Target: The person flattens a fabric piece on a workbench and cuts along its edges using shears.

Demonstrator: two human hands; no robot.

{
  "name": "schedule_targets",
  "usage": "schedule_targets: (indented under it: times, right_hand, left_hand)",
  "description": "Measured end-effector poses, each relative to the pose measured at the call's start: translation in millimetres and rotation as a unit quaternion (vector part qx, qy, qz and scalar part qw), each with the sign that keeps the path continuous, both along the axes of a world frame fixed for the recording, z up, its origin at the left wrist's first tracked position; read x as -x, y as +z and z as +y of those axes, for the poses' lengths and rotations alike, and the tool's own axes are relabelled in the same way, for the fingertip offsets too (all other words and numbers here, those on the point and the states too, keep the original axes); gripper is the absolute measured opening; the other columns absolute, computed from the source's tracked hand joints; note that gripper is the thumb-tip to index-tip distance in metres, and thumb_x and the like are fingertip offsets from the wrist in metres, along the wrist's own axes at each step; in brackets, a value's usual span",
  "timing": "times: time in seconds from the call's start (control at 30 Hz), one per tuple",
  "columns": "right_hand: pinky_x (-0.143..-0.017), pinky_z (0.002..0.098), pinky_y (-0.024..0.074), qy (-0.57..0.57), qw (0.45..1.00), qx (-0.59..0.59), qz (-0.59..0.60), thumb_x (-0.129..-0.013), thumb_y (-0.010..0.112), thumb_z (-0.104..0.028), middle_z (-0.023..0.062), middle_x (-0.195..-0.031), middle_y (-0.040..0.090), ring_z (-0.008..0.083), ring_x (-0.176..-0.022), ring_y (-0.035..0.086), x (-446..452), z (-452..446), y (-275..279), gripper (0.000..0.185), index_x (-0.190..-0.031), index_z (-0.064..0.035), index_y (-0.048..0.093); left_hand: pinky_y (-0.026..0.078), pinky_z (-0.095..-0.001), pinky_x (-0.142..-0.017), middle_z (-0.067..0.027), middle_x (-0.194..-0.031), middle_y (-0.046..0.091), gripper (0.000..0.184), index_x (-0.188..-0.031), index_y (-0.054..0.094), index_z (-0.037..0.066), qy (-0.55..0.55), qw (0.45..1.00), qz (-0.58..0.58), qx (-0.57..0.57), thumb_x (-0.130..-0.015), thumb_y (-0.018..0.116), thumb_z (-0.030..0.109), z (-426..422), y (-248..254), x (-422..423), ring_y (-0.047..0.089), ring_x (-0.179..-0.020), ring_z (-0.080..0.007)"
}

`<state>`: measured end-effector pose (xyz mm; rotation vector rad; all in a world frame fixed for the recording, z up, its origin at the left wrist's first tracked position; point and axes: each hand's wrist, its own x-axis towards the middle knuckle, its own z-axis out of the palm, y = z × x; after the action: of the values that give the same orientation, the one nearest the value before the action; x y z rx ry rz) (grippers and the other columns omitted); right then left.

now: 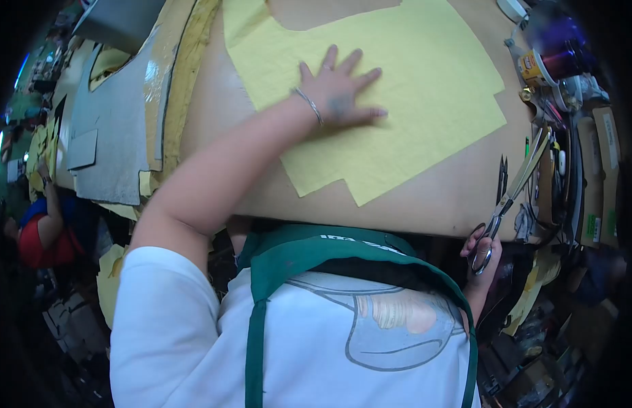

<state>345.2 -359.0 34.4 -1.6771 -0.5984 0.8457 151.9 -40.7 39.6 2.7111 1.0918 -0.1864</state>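
A yellow sheet of cloth or leather [411, 115] with notched, cut edges lies flat on the brown work table [411, 214]. My left hand [338, 92] rests palm down on it, fingers spread wide, a bracelet at the wrist. Down at the right, by the table's front edge, my right hand [489, 246] grips a large pair of scissors [510, 197] by the handles. Their long blades point up and away, and appear nearly closed. Some fingers of this hand are hidden behind the handles.
Grey and yellow stacked sheets [122, 146] cover the table's left side. At the right edge stand a yellow tub [533, 68], a purple thread spool [566, 61] and various tools. A co-worker in a red sleeve [41, 238] is at the far left.
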Motion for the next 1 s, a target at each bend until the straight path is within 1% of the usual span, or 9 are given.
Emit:
schedule_targets:
  times: [0.07, 0.2, 0.4, 0.5, 0.6, 0.7, 0.8, 0.9, 1.0]
  right_hand:
    - [-0.044, 0.0186, 0.0388, 0.028, 1.000, 0.001, -0.012, -0.070, 0.059, -0.056, 0.0004, -0.061, 0.044, 0.0070, -0.049, 0.044, 2.3, 4.1, 1.8, 0.056, -0.084, -0.0034, 0.045]
    - [-0.045, 0.0183, 0.0396, 0.039, 0.999, -0.015, 0.015, -0.069, 0.059, -0.057, 0.0007, -0.061, 0.045, 0.0075, -0.048, 0.046, 19.6, 9.5, 5.6, 0.057, -0.083, -0.0036, 0.046]
    - [-0.044, 0.0189, 0.0383, 0.079, 0.996, 0.021, -0.041, -0.067, 0.060, -0.060, 0.0006, -0.059, 0.045, 0.0078, -0.047, 0.048, 54.2, -6.2, 12.8, 0.060, -0.080, -0.0032, 0.045]
    - [-0.044, 0.0192, 0.0384, 0.091, 0.995, 0.042, -0.012, -0.068, 0.062, -0.055, -0.0003, -0.059, 0.044, 0.0078, -0.047, 0.048, 71.7, -24.6, 10.3, 0.055, -0.079, -0.0041, 0.044]
    - [-0.044, 0.0192, 0.0386, 0.128, 0.988, 0.084, -0.018, -0.067, 0.063, -0.056, -0.0008, -0.059, 0.044, 0.0066, -0.047, 0.047, 83.3, -33.0, 14.7, 0.056, -0.078, -0.0046, 0.044]
    - [-0.044, 0.0197, 0.0387, 0.150, 0.981, 0.123, 0.007, -0.067, 0.062, -0.057, -0.0012, -0.059, 0.045, 0.0065, -0.048, 0.048, 82.3, -43.8, 5.2, 0.056, -0.076, -0.0053, 0.045]
    - [-0.044, 0.0200, 0.0383, 0.174, 0.975, 0.140, -0.005, -0.065, 0.061, -0.060, -0.0017, -0.059, 0.045, 0.0066, -0.048, 0.048, 88.9, -37.9, 18.8, 0.057, -0.074, -0.0060, 0.045]
    - [-0.044, 0.0209, 0.0387, 0.194, 0.969, 0.147, 0.046, -0.067, 0.062, -0.058, -0.0019, -0.059, 0.045, 0.0073, -0.049, 0.048, 90.9, -39.8, 19.7, 0.055, -0.074, -0.0062, 0.045]
    - [-0.044, 0.0217, 0.0391, 0.265, 0.944, 0.165, 0.103, -0.069, 0.062, -0.055, -0.0016, -0.060, 0.045, 0.0081, -0.049, 0.048, 91.7, -43.6, 28.3, 0.052, -0.074, -0.0064, 0.045]
  left_hand:
    - [0.013, -0.0686, -0.091, -0.0066, -0.141, 0.014, 0.081, -0.132, 0.026, 0.030, -0.002, 0.997, -0.059, -0.056, -0.066, 0.041, 0.074, -16.8, -22.5, 2.3, 0.008, -0.129, -0.0368]
    - [0.011, -0.0685, -0.092, -0.0060, -0.141, 0.014, 0.082, -0.132, 0.025, 0.032, -0.053, 0.996, -0.075, -0.020, -0.065, 0.040, 0.075, -30.3, -21.7, -17.2, 0.005, -0.129, -0.0364]
    - [0.011, -0.0680, -0.092, -0.0058, -0.141, 0.014, 0.082, -0.132, 0.026, 0.029, -0.107, 0.991, -0.074, 0.019, -0.066, 0.040, 0.074, -47.5, -13.6, -48.5, 0.005, -0.129, -0.0345]
    - [0.013, -0.0668, -0.093, -0.0064, -0.140, 0.017, 0.071, -0.130, 0.031, 0.026, -0.089, 0.973, -0.213, 0.026, -0.072, 0.043, 0.066, -46.2, -14.7, -44.7, 0.007, -0.130, -0.0329]
    - [0.014, -0.0657, -0.094, -0.0072, -0.139, 0.020, 0.059, -0.126, 0.038, 0.023, -0.045, 0.964, -0.262, 0.015, -0.078, 0.046, 0.055, -46.1, -10.5, -4.1, 0.010, -0.129, -0.0320]
    - [0.017, -0.0651, -0.093, -0.0083, -0.136, 0.025, 0.052, -0.122, 0.044, 0.021, -0.021, 0.976, -0.216, 0.000, -0.078, 0.052, 0.047, -52.1, -12.9, 48.6, 0.014, -0.129, -0.0325]
    - [0.022, -0.0636, -0.091, -0.0089, -0.134, 0.028, 0.049, -0.120, 0.045, 0.021, 0.022, 0.980, -0.196, -0.032, -0.076, 0.057, 0.039, -61.1, -17.9, 95.3, 0.018, -0.127, -0.0328]
    - [0.023, -0.0622, -0.091, -0.0082, -0.132, 0.032, 0.046, -0.118, 0.047, 0.021, 0.008, 0.979, -0.203, -0.019, -0.076, 0.058, 0.036, -81.9, -25.2, 120.3, 0.021, -0.126, -0.0323]
    - [0.022, -0.0614, -0.092, -0.0073, -0.130, 0.035, 0.042, -0.116, 0.050, 0.022, -0.089, 0.977, -0.193, 0.006, -0.077, 0.057, 0.036, -114.5, -18.6, 130.6, 0.024, -0.126, -0.0300]
